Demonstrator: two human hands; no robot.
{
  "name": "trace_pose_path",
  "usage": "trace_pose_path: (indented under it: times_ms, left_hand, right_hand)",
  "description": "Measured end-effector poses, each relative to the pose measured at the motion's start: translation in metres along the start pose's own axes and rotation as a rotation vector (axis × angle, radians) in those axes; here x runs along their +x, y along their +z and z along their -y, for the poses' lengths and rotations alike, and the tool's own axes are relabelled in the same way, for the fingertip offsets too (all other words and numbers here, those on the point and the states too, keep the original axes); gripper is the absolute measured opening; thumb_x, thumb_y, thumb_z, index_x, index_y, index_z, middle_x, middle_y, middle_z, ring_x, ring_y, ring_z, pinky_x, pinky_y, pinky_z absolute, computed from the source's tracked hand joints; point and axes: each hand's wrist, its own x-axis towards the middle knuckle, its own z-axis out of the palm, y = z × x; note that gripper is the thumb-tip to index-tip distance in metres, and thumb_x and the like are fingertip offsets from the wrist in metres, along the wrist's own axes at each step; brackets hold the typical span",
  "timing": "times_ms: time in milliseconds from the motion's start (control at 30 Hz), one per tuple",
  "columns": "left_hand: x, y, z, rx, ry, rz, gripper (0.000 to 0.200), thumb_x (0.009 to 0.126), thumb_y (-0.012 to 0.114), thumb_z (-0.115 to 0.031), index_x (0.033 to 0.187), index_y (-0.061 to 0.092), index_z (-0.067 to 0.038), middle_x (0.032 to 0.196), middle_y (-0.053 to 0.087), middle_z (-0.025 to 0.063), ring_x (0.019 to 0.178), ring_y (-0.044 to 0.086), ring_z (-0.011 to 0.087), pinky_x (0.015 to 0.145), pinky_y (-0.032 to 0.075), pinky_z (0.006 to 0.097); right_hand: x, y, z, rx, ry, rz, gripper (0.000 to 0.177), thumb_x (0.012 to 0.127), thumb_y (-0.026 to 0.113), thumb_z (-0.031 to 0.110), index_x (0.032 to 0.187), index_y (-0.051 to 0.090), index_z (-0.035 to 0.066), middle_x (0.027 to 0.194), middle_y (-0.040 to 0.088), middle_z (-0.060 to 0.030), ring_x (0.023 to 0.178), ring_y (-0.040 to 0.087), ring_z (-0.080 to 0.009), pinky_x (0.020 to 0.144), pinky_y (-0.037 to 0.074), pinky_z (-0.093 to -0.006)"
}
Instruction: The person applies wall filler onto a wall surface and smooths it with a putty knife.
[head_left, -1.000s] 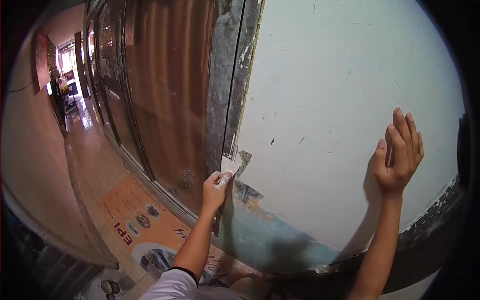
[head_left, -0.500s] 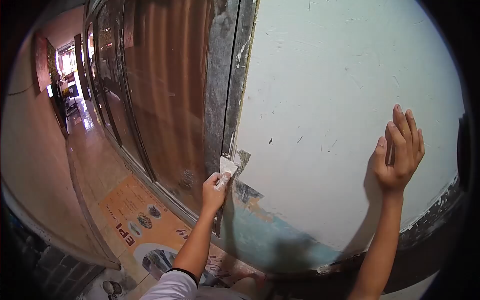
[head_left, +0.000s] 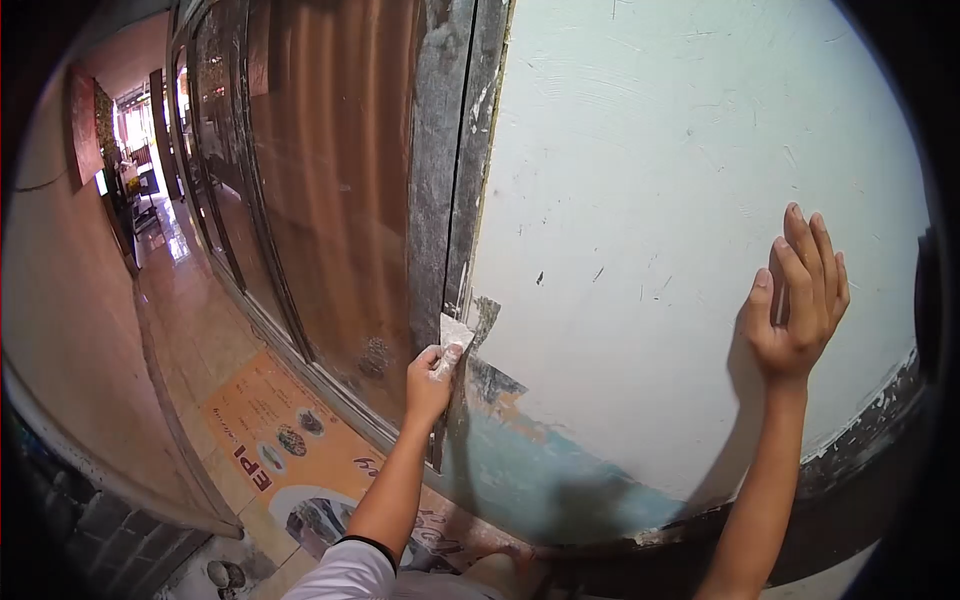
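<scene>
My left hand is closed around a scraper whose blade is coated with white stuff. The blade sits at the seam between the grey door frame and the white painted wall. Beside it, a patch of paint has come off, showing dark and tan layers and a blue-green area lower down. My right hand rests against the wall at the right, with fingers stretched upward and nothing in them.
Left of the frame is a glass panel with a brown curtain behind it. An orange printed banner lies on the tiled floor. A corridor runs away at far left, and a brick structure stands at lower left.
Both hands and the scraper stay nearly where they were. The right hand has shifted very slightly, and the view has barely moved.
</scene>
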Motion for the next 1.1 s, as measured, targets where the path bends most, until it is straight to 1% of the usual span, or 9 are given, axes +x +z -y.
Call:
trace_pose_path:
  times_ms: [133,200,367,467,667,800,1000,1067,1100]
  left_hand:
    - [0.009,0.007,-0.035,0.008,0.055,-0.003,0.038,0.1,0.071,-0.032,0.077,0.061,-0.003,0.063,0.051,-0.0048,0.061,0.044,0.0049,0.054,0.036,0.0263]
    - [0.01,0.01,-0.044,-0.015,0.126,-0.006,0.038,0.1,0.07,-0.035,0.077,0.06,-0.008,0.062,0.053,-0.0042,0.052,0.046,0.0046,0.047,0.035,0.0244]
    - [-0.001,0.004,0.0,-0.014,0.008,-0.006,0.038,0.101,0.069,-0.036,0.077,0.06,-0.007,0.063,0.053,-0.0045,0.053,0.046,0.0045,0.047,0.035,0.024]
    - [-0.002,0.003,-0.019,-0.013,-0.031,-0.004,0.037,0.101,0.069,-0.036,0.079,0.06,-0.008,0.064,0.053,-0.0046,0.054,0.047,0.0048,0.047,0.035,0.0236]
    - [0.009,-0.001,-0.017,-0.016,0.111,-0.002,0.036,0.1,0.07,-0.036,0.078,0.06,-0.009,0.064,0.053,-0.0047,0.052,0.045,0.0044,0.047,0.034,0.0243]
    - [-0.007,0.003,0.0,-0.046,-0.029,-0.06,0.037,0.1,0.07,-0.036,0.078,0.06,-0.008,0.061,0.051,-0.0052,0.052,0.045,0.0046,0.047,0.035,0.0245]
    - [0.01,0.008,-0.022,-0.038,0.093,-0.03,0.034,0.102,0.068,-0.034,0.084,0.064,-0.005,0.065,0.051,-0.0059,0.054,0.044,0.004,0.049,0.034,0.0248]
    - [0.011,0.009,-0.025,-0.002,0.276,-0.06,0.035,0.102,0.068,-0.034,0.084,0.064,-0.004,0.066,0.052,-0.0056,0.057,0.043,0.0033,0.05,0.034,0.0245]
    - [0.007,0.005,-0.021,0.054,0.179,-0.044,0.035,0.101,0.069,-0.034,0.083,0.064,-0.004,0.066,0.053,-0.0059,0.059,0.042,0.0027,0.051,0.032,0.0236]
  right_hand:
    - [0.001,0.0,0.001,0.001,-0.002,-0.003,0.033,0.083,0.063,0.01,0.115,0.068,0.015,0.139,0.067,-0.005,0.14,0.053,-0.0264,0.121,0.026,-0.0455]
    - [0.0,0.0,0.002,0.003,-0.001,-0.004,0.033,0.083,0.063,0.01,0.115,0.068,0.015,0.139,0.068,-0.0047,0.14,0.053,-0.0262,0.122,0.026,-0.0452]
    - [0.0,0.001,0.0,0.007,-0.011,-0.018,0.032,0.083,0.063,0.01,0.114,0.067,0.016,0.139,0.068,-0.0033,0.14,0.053,-0.0258,0.121,0.026,-0.0452]
    - [0.0,0.0,0.0,0.0,0.001,0.001,0.032,0.083,0.063,0.011,0.115,0.067,0.015,0.14,0.067,-0.0034,0.14,0.053,-0.0257,0.121,0.026,-0.046]
    - [0.0,0.0,0.0,0.004,-0.015,-0.002,0.034,0.083,0.063,0.011,0.117,0.067,0.016,0.14,0.067,-0.005,0.14,0.053,-0.0262,0.122,0.027,-0.0467]
    - [-0.001,0.0,0.0,-0.011,-0.004,0.014,0.033,0.084,0.063,0.011,0.116,0.068,0.015,0.14,0.067,-0.0053,0.139,0.054,-0.0267,0.122,0.026,-0.045]
    - [0.001,0.0,0.002,0.001,-0.001,0.004,0.033,0.083,0.063,0.009,0.115,0.069,0.014,0.139,0.068,-0.0048,0.14,0.053,-0.0267,0.122,0.026,-0.0443]
    - [0.002,0.001,0.0,0.004,-0.012,-0.004,0.033,0.083,0.063,0.009,0.115,0.068,0.014,0.139,0.068,-0.0051,0.14,0.053,-0.0264,0.121,0.026,-0.0444]
    - [0.001,0.001,0.0,-0.003,-0.009,-0.004,0.033,0.083,0.063,0.009,0.115,0.068,0.014,0.139,0.068,-0.0053,0.14,0.053,-0.0264,0.121,0.026,-0.0445]
